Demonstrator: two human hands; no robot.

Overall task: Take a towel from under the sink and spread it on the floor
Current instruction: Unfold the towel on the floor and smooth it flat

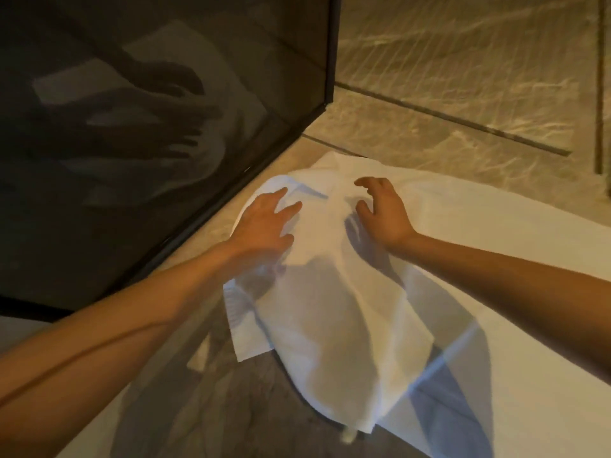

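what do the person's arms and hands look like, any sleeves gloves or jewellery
Both arms are bare up to the edge of the picture, with no sleeve showing. The left hand and the right hand have no gloves, and no rings, watch or bracelet can be seen on the fingers or wrists.

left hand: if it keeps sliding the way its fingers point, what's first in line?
The left hand lies on the towel, fingers pointing up and right. Straight on it meets more towel, a raised fold just past its fingertips, then likely the towel's far edge and bare floor. Depth is unclear.
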